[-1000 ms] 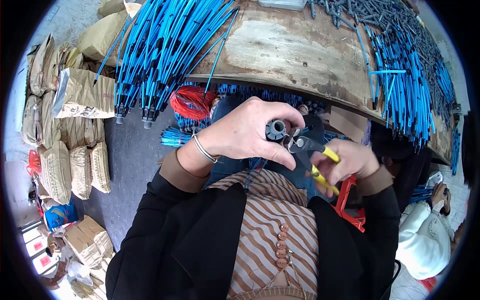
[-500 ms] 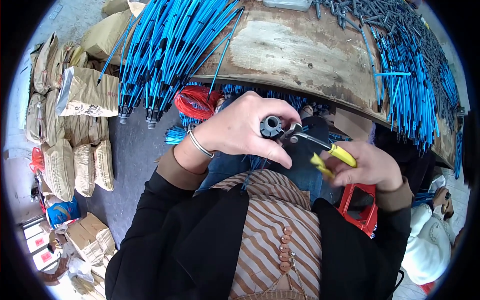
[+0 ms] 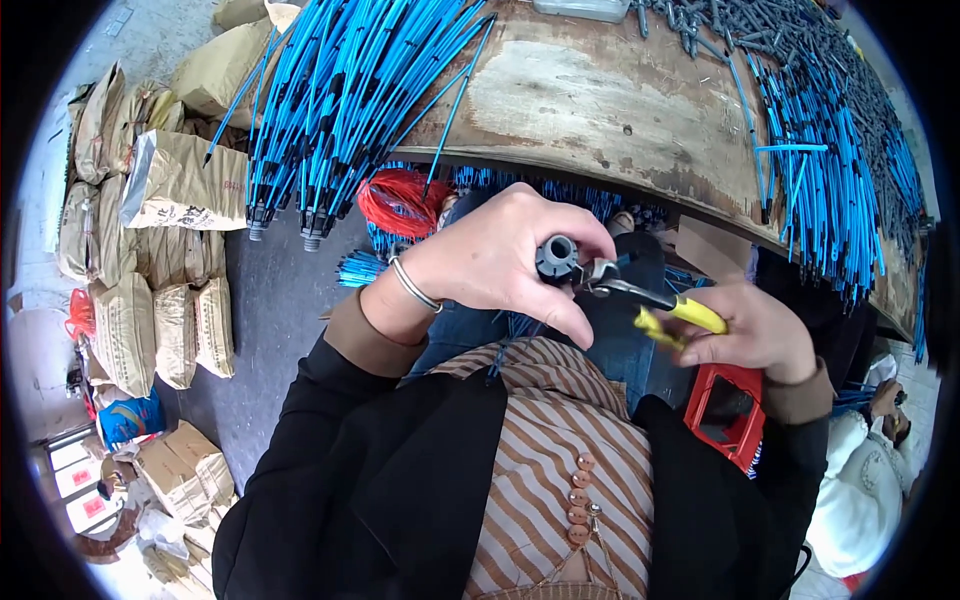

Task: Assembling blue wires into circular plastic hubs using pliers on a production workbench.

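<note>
My left hand is closed around a dark grey plastic fitting whose round, notched open end faces up. In my right hand are pliers with yellow handles, the handles somewhat apart. The metal head of the pliers lies against the side of the fitting, close to my left fingers. Whether the jaws grip anything cannot be made out, and the rest of the fitting is hidden behind the hand.
Ahead stands a worn wooden table. Blue rods with black ends overhang its left side, and more blue rods lie at right beside grey parts. Red strings hang below. Brown sacks are stacked at left; a red stool is by my right arm.
Both hands, with the fitting and the pliers, have shifted slightly to the right in view. The yellow handles seem a little closer together.
</note>
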Available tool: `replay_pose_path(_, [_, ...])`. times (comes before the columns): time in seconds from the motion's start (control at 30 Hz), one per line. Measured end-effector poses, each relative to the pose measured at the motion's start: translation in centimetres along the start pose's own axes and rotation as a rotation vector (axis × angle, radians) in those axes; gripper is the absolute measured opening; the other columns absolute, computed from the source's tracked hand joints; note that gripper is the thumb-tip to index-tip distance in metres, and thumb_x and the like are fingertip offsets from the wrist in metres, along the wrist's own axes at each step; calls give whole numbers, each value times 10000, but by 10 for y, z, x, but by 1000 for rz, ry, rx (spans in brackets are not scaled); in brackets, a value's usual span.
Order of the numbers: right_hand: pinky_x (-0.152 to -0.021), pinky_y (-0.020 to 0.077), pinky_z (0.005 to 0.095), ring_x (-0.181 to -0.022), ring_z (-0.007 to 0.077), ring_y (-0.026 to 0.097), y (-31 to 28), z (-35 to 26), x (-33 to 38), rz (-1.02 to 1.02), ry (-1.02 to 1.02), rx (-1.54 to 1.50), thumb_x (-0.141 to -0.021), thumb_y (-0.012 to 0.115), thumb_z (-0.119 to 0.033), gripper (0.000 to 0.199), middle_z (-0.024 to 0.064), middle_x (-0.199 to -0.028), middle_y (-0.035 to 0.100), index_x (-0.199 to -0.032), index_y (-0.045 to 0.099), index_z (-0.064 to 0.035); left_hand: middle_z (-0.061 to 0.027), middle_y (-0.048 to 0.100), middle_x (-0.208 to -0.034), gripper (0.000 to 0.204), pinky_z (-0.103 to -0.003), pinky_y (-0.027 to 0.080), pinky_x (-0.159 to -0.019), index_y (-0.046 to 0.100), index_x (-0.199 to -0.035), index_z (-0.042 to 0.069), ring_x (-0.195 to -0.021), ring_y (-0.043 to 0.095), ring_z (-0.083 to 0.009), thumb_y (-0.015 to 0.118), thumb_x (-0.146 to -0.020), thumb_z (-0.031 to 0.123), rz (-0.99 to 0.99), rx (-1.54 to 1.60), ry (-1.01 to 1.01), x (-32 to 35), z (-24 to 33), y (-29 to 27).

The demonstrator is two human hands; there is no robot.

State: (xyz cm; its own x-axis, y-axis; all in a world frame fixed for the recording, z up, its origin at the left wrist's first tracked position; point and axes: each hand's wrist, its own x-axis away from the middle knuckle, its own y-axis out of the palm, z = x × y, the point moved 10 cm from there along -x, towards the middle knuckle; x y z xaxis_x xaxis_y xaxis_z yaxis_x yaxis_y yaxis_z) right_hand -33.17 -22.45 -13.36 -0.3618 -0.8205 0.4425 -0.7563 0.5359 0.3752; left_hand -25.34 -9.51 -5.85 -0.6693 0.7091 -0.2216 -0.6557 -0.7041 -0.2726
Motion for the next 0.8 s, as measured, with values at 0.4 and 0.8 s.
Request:
replay_pose_path(0.4, [-604, 510, 254, -686, 263, 632, 11, -16, -7, 4, 66, 18, -632, 760, 1, 752, 176, -862, 631, -1279, 380, 52, -41, 647, -694, 420, -228, 420, -533, 659, -857, 27, -529, 525, -129, 871, -510, 131, 102, -45, -72, 4, -4, -5])
replay_pose_path(0.8, [-885, 426, 338, -1059, 259, 527, 16, -6, 0, 73, 234, 323, -654, 767, -40, 871, 185, -1264, 450, -1385, 293, -25, -31, 642, -699, 386, -227, 420, -538, 655, -829, 37, -545, 525, -119, 868, -517, 119, 48, -13, -57, 3, -7, -2])
